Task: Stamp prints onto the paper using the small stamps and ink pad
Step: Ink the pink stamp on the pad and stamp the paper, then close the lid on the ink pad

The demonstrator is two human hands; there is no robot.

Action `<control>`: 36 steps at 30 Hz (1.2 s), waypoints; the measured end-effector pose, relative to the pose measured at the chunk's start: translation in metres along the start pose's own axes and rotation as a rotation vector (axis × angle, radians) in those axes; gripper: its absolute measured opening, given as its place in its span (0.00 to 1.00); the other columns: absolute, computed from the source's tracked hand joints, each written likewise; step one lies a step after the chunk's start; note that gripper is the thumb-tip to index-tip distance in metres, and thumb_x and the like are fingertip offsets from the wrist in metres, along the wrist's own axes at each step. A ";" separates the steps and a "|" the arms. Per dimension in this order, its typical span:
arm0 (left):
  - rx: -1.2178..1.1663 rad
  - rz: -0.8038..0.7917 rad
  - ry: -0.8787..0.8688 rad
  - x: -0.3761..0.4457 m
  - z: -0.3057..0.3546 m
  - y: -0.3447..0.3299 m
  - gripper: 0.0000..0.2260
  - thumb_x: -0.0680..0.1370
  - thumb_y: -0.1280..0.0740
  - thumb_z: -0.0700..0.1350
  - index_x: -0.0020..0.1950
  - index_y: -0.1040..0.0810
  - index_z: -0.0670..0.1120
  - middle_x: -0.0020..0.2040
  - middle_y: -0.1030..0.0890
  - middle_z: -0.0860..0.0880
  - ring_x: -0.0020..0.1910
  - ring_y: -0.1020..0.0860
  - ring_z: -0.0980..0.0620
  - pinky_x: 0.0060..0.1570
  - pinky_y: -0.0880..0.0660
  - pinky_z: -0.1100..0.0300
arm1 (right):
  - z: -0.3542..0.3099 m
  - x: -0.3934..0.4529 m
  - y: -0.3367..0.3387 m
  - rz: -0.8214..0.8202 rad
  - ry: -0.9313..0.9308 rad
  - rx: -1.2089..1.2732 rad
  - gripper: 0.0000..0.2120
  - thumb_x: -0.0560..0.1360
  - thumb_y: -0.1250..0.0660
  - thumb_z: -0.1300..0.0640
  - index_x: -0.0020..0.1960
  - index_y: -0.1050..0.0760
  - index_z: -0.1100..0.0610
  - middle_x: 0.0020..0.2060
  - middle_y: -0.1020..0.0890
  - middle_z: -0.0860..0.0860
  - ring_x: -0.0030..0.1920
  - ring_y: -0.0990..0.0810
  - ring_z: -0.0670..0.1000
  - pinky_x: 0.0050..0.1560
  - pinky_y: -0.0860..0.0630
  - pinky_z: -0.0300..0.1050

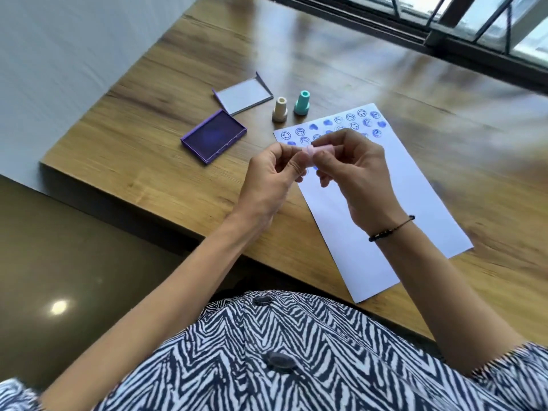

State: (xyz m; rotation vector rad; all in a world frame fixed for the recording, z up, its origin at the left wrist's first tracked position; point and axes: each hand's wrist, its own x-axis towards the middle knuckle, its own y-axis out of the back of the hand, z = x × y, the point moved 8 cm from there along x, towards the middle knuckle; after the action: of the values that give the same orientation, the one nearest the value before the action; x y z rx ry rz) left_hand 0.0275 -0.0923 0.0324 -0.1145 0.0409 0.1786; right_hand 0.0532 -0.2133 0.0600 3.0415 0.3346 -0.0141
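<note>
small pale pink stamp (318, 150), blurred, between both hands (314, 176)

Ink pad (214, 136) left of paper (394, 203)

wood-grain surface (142, 149), pale wall (74, 48) at left, glossy brown floor (74, 262), dark-framed window (444, 19), daylight glare

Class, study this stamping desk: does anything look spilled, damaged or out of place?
Nothing stands out. The ink pad lies open with its lid beside it, two stamps stand upright, and the paper shows tidy prints, no spills.
</note>
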 end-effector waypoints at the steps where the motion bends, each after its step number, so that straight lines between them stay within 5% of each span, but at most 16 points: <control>1: 0.001 0.010 -0.003 0.000 0.000 0.003 0.02 0.74 0.34 0.43 0.41 0.24 0.45 0.33 0.22 0.52 0.31 0.25 0.61 0.36 0.25 0.68 | -0.001 0.000 -0.005 0.001 0.012 -0.009 0.06 0.70 0.32 0.65 0.39 0.24 0.55 0.29 0.21 0.50 0.27 0.26 0.47 0.29 0.27 0.37; 6: 0.211 0.052 0.050 0.012 -0.002 0.027 0.11 0.75 0.36 0.48 0.47 0.23 0.40 0.37 0.21 0.45 0.36 0.25 0.52 0.43 0.25 0.54 | 0.003 0.021 -0.024 -0.007 0.000 -0.150 0.06 0.71 0.32 0.65 0.39 0.24 0.55 0.30 0.21 0.55 0.29 0.26 0.48 0.28 0.28 0.38; 10: 0.453 0.290 0.063 0.018 0.002 0.073 0.14 0.77 0.39 0.51 0.51 0.23 0.41 0.46 0.19 0.39 0.47 0.22 0.41 0.51 0.24 0.46 | -0.003 0.053 -0.057 -0.052 0.255 -0.646 0.05 0.71 0.37 0.66 0.42 0.22 0.62 0.37 0.20 0.55 0.37 0.23 0.52 0.38 0.28 0.45; 15: 0.401 0.409 0.053 0.017 0.004 0.106 0.11 0.76 0.38 0.50 0.48 0.22 0.43 0.38 0.22 0.47 0.41 0.23 0.47 0.51 0.23 0.45 | 0.010 0.074 -0.097 -0.276 0.406 -1.101 0.08 0.73 0.40 0.63 0.47 0.24 0.65 0.47 0.21 0.63 0.47 0.24 0.61 0.38 0.34 0.45; 19: 0.361 0.435 0.045 0.017 0.003 0.110 0.08 0.76 0.38 0.49 0.46 0.22 0.46 0.37 0.22 0.50 0.40 0.23 0.49 0.50 0.23 0.44 | 0.005 0.074 -0.100 -0.410 0.406 -1.187 0.10 0.73 0.38 0.59 0.51 0.24 0.63 0.47 0.21 0.63 0.51 0.25 0.61 0.47 0.27 0.51; 23: 0.353 0.440 0.041 0.016 0.003 0.112 0.09 0.76 0.38 0.49 0.47 0.22 0.46 0.37 0.22 0.50 0.40 0.23 0.49 0.50 0.23 0.45 | -0.041 0.112 -0.107 -0.245 0.450 -1.102 0.20 0.70 0.32 0.46 0.49 0.25 0.63 0.44 0.19 0.63 0.46 0.23 0.62 0.43 0.29 0.49; 27: 0.341 0.425 0.048 0.009 0.002 0.110 0.09 0.76 0.38 0.48 0.48 0.22 0.45 0.39 0.21 0.49 0.41 0.23 0.50 0.51 0.23 0.45 | -0.023 0.167 -0.142 -0.328 0.228 -1.311 0.27 0.71 0.36 0.38 0.48 0.26 0.64 0.53 0.21 0.65 0.55 0.25 0.63 0.52 0.26 0.53; 31: 0.348 0.429 0.083 -0.003 0.001 0.118 0.08 0.76 0.39 0.49 0.47 0.22 0.47 0.39 0.21 0.48 0.43 0.22 0.46 0.51 0.23 0.44 | 0.016 0.194 -0.158 -0.360 -0.081 -1.518 0.41 0.67 0.39 0.30 0.64 0.33 0.63 0.62 0.26 0.61 0.60 0.26 0.64 0.59 0.25 0.56; 36: 0.364 0.470 0.116 -0.014 -0.001 0.133 0.09 0.76 0.40 0.47 0.50 0.22 0.47 0.47 0.19 0.44 0.48 0.21 0.45 0.54 0.23 0.45 | 0.027 0.209 -0.159 -0.341 -0.252 -1.412 0.50 0.59 0.32 0.31 0.70 0.41 0.59 0.67 0.33 0.60 0.66 0.33 0.65 0.60 0.27 0.62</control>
State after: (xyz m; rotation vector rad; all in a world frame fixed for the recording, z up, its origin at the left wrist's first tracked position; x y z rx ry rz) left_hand -0.0103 0.0350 0.0174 0.2520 0.2151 0.6295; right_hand 0.2224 -0.0161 0.0162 1.5516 0.5236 -0.1199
